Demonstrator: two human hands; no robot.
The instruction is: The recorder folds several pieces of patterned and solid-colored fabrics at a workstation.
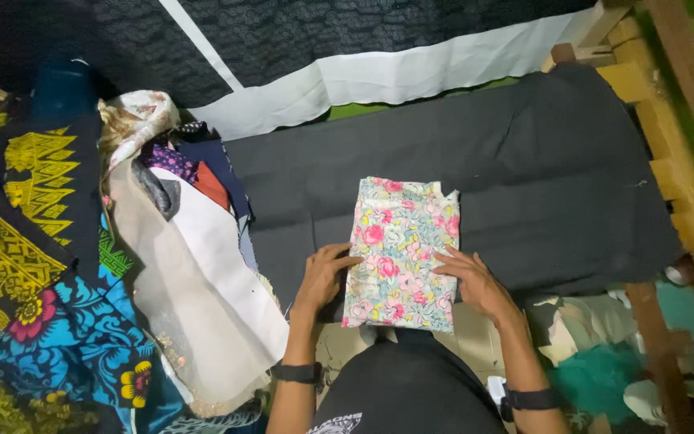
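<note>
A dark cloth covers the wooden bench, and a heap of mixed fabrics lies to the person's left. On the cloth's near part sits the floral fabric, already folded into a neat, flat rectangle of pink flowers on pale ground; only smoothing or one more fold seems left. The left hand rests at its left edge, fingers loosely spread, gripping nothing. The right hand presses flat on its right side.

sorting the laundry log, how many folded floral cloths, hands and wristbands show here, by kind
folded floral cloth: 1
hands: 2, left hand and right hand, both flat at the cloth's edges
black wristbands: 2, left, right
total: 5
</note>
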